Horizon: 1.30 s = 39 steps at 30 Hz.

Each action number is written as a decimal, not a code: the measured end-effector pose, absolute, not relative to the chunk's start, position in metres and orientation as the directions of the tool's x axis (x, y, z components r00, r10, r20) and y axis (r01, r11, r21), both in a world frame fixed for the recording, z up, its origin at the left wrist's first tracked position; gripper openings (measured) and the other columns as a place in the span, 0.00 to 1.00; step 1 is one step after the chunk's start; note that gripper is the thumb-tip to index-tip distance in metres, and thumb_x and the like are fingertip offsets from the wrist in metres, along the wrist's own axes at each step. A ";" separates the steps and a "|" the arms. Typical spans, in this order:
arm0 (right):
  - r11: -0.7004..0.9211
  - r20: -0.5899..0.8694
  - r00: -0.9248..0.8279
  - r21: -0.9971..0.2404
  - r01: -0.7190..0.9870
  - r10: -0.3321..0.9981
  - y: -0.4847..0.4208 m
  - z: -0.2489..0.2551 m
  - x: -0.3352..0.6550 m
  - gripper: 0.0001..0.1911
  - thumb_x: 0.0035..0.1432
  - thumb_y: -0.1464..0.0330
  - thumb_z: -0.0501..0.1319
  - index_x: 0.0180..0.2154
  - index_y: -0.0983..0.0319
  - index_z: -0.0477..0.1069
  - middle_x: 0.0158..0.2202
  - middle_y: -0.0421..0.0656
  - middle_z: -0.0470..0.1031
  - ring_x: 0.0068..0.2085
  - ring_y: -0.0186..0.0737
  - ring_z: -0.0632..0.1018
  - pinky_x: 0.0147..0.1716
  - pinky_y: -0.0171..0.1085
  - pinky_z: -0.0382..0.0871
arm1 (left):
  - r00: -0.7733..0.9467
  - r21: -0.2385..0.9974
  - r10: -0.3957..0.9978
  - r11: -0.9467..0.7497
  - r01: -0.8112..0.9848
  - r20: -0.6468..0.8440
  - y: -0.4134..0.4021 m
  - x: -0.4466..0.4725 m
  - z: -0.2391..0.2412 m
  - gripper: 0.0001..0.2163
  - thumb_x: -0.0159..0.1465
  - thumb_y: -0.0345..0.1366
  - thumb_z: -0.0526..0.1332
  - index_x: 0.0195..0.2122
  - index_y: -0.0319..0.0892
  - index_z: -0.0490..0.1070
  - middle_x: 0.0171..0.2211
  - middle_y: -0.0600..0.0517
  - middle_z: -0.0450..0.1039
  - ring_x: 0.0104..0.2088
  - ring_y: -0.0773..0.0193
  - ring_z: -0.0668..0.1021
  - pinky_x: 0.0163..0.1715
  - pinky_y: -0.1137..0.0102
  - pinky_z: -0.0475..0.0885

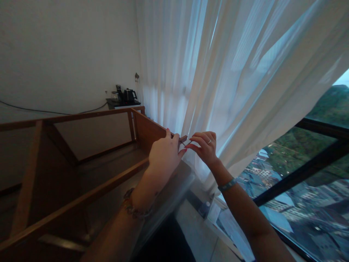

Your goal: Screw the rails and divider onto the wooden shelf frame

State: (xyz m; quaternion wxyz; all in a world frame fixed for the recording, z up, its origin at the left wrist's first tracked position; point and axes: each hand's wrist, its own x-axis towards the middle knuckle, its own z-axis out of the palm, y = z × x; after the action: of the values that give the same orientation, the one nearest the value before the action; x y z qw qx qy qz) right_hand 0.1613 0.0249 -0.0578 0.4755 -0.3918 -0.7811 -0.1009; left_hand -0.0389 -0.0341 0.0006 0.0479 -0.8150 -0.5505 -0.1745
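A brown wooden shelf frame (109, 182) lies on its side to the left and reaches toward the wall. My left hand (165, 151) is closed over the frame's near right corner, its thumb and fingers around the wooden end piece. Just to the right, my right hand (204, 145) pinches a thin, dark, bent rod that looks like a hex key (190, 142) between thumb and fingers. The rod's other end meets the wood by my left fingertips; the exact contact point is too small to make out.
White curtains (169, 72) hang close behind both hands. A window (300, 174) over a town is at the right. Below lies a grey cushioned surface (180, 178), with a white box (226, 225) on the floor. A black kettle (129, 95) stands by the wall.
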 end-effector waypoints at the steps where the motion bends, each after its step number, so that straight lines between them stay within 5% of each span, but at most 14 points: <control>1: 0.638 0.801 -0.267 -0.178 0.749 0.536 0.025 -0.058 0.163 0.13 0.59 0.52 0.62 0.33 0.53 0.73 0.34 0.40 0.77 0.37 0.42 0.72 0.44 0.43 0.55 | 0.330 0.114 0.882 -0.386 0.916 0.336 -0.034 -0.039 0.001 0.19 0.67 0.49 0.52 0.51 0.43 0.67 0.55 0.39 0.68 0.38 0.52 0.80 0.33 0.63 0.74; 7: 0.574 0.757 -0.247 -0.201 0.794 0.605 0.013 -0.066 0.144 0.21 0.64 0.53 0.56 0.24 0.56 0.71 0.22 0.38 0.72 0.28 0.37 0.69 0.38 0.41 0.54 | 0.334 0.092 0.880 -0.384 0.919 0.337 -0.034 -0.038 0.001 0.16 0.66 0.44 0.54 0.51 0.42 0.67 0.57 0.39 0.66 0.39 0.52 0.80 0.34 0.63 0.75; 14: 0.534 0.699 -0.082 -0.458 0.711 0.710 -0.010 -0.061 0.113 0.27 0.68 0.54 0.51 0.21 0.59 0.69 0.16 0.37 0.63 0.22 0.34 0.65 0.32 0.38 0.56 | 0.364 0.051 0.883 -0.396 0.917 0.296 -0.037 -0.040 0.006 0.18 0.64 0.40 0.58 0.53 0.40 0.66 0.62 0.37 0.61 0.39 0.50 0.81 0.35 0.60 0.77; 19: 0.535 0.571 -0.132 -0.628 0.565 0.810 -0.006 -0.062 0.112 0.30 0.69 0.52 0.44 0.26 0.60 0.73 0.14 0.35 0.61 0.17 0.32 0.65 0.23 0.34 0.59 | 0.377 0.005 0.885 -0.394 0.919 0.272 -0.038 -0.040 0.005 0.26 0.59 0.40 0.65 0.57 0.39 0.63 0.64 0.34 0.57 0.40 0.49 0.81 0.36 0.61 0.77; 24: 0.549 0.548 -0.189 -0.624 0.556 0.815 -0.002 -0.066 0.112 0.31 0.69 0.51 0.42 0.24 0.60 0.68 0.15 0.35 0.64 0.18 0.31 0.66 0.22 0.33 0.61 | 0.371 0.001 0.876 -0.390 0.921 0.309 -0.037 -0.039 0.002 0.19 0.67 0.41 0.55 0.56 0.39 0.63 0.63 0.34 0.59 0.38 0.51 0.81 0.34 0.61 0.77; 33: 0.562 0.738 -0.245 -0.214 0.799 0.629 -0.003 -0.060 0.128 0.19 0.66 0.52 0.53 0.34 0.58 0.70 0.29 0.41 0.73 0.33 0.39 0.69 0.40 0.42 0.53 | 0.379 -0.034 0.874 -0.388 0.921 0.303 -0.034 -0.040 0.001 0.17 0.68 0.35 0.52 0.57 0.38 0.63 0.62 0.35 0.61 0.38 0.51 0.81 0.33 0.61 0.78; 39: 0.486 0.663 -0.690 0.519 0.703 0.290 0.012 -0.049 0.151 0.07 0.68 0.62 0.55 0.39 0.56 0.69 0.30 0.38 0.73 0.33 0.38 0.66 0.34 0.42 0.49 | 0.377 -0.025 0.875 -0.389 0.921 0.303 -0.033 -0.039 0.000 0.17 0.69 0.39 0.51 0.57 0.40 0.63 0.61 0.36 0.62 0.38 0.51 0.81 0.33 0.61 0.78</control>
State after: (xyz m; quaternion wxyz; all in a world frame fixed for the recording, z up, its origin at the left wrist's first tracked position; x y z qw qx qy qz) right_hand 0.1507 0.0118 -0.0492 0.2533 -0.3012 -0.8240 -0.4076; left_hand -0.0387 -0.0333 0.0003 0.0951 -0.8244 -0.5447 -0.1212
